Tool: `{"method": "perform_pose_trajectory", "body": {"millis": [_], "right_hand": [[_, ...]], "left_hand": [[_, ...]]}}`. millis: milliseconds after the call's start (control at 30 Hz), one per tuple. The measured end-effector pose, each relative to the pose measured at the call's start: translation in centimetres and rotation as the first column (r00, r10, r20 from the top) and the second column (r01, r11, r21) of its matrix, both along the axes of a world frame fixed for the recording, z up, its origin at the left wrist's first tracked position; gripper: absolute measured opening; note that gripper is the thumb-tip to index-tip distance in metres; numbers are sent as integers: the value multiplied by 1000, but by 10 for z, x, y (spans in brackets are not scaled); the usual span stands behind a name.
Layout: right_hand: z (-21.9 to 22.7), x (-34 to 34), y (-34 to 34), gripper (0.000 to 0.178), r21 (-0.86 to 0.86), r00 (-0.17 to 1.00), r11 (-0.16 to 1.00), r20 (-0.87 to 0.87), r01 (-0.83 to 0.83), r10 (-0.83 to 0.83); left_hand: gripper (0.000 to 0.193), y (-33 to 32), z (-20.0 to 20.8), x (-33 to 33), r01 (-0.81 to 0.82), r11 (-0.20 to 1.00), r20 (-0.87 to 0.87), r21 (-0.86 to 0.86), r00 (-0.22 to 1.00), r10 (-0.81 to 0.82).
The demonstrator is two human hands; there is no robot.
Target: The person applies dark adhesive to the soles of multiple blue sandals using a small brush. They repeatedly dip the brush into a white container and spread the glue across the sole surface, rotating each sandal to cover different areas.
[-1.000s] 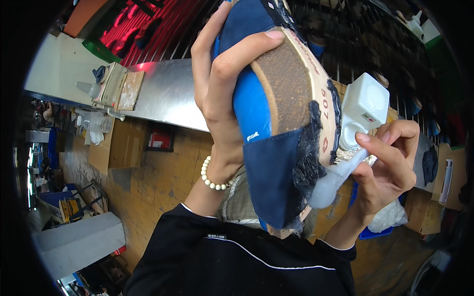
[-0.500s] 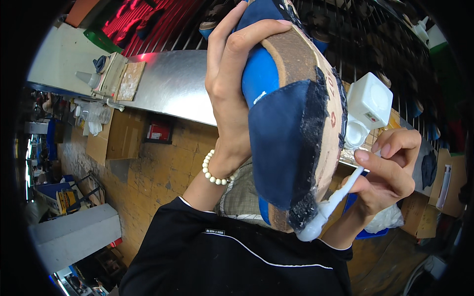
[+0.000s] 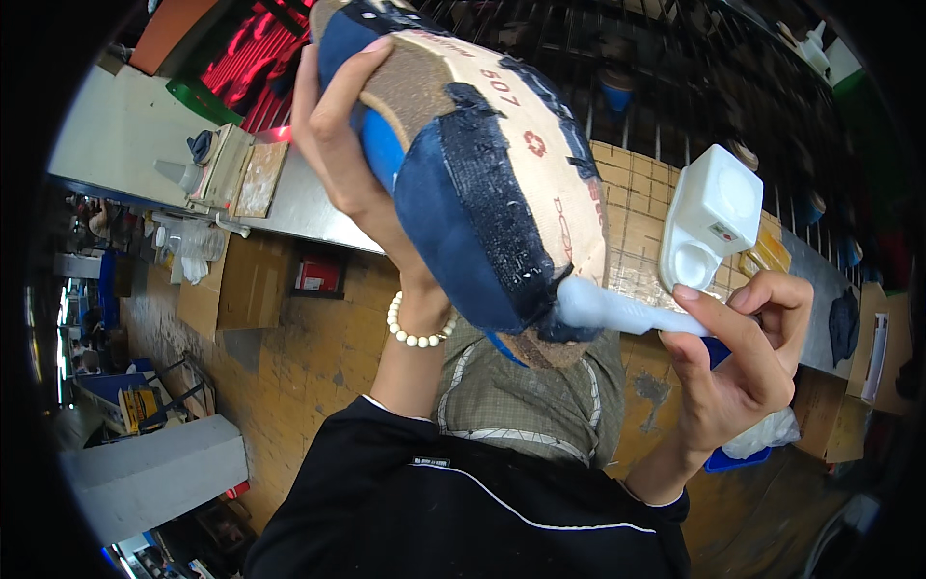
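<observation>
My left hand (image 3: 352, 159) is wrapped round the side of a navy fabric shoe upper (image 3: 439, 217) stretched over a blue shoe last (image 3: 379, 150). The shoe is held bottom up and tilted, showing a cream insole board (image 3: 526, 164) with red print and the dark, rough folded-over fabric edge around it. Between thumb and fingers, my right hand (image 3: 738, 357) pinches the thin handle of a white brush (image 3: 622, 314). Its rounded, whitish head touches the folded edge at the shoe's near end. The bristles are coated over and hard to make out.
Right of the shoe, a white plastic bottle with a small round cup (image 3: 714, 212) stands on a cardboard-covered surface (image 3: 632, 193). A metal rack (image 3: 579, 48) with more shoes lies beyond. At left are a metal bench (image 3: 313, 207) and an open cardboard box (image 3: 256, 280).
The shoe has swung left and turned, so more of its underside faces me. The brush has moved up and tipped more level, its head still at the shoe's near end.
</observation>
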State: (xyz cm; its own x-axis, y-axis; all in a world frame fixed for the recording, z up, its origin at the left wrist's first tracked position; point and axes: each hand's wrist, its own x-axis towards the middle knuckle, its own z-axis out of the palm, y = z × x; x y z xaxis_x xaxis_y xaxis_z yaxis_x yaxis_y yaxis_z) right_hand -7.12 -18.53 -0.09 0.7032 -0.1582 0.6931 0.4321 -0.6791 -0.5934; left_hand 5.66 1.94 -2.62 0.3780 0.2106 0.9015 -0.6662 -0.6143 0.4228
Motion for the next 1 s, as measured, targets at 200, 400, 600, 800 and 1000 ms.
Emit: {"method": "perform_pose_trajectory", "body": {"millis": [200,400,600,800,1000], "right_hand": [[-2,-2,2,50,54,997,997,56,-55,52],[-20,2,4,45,124,984,977,-14,-176,179],[-24,4,4,46,185,988,972,-17,-147,152],[-28,3,-2,47,160,984,974,-57,-159,170],[-32,6,-7,46,190,989,971,-8,-146,150]], "left_hand": [[56,15,-8,14,-166,983,135,75,979,155],[46,-1,3,6,39,996,225,76,973,-56],[40,6,-39,26,187,982,95,28,977,-189],[41,-6,-33,20,340,937,-5,-80,940,-342],[43,-18,-32,-2,484,820,-127,-307,833,-539]]}}
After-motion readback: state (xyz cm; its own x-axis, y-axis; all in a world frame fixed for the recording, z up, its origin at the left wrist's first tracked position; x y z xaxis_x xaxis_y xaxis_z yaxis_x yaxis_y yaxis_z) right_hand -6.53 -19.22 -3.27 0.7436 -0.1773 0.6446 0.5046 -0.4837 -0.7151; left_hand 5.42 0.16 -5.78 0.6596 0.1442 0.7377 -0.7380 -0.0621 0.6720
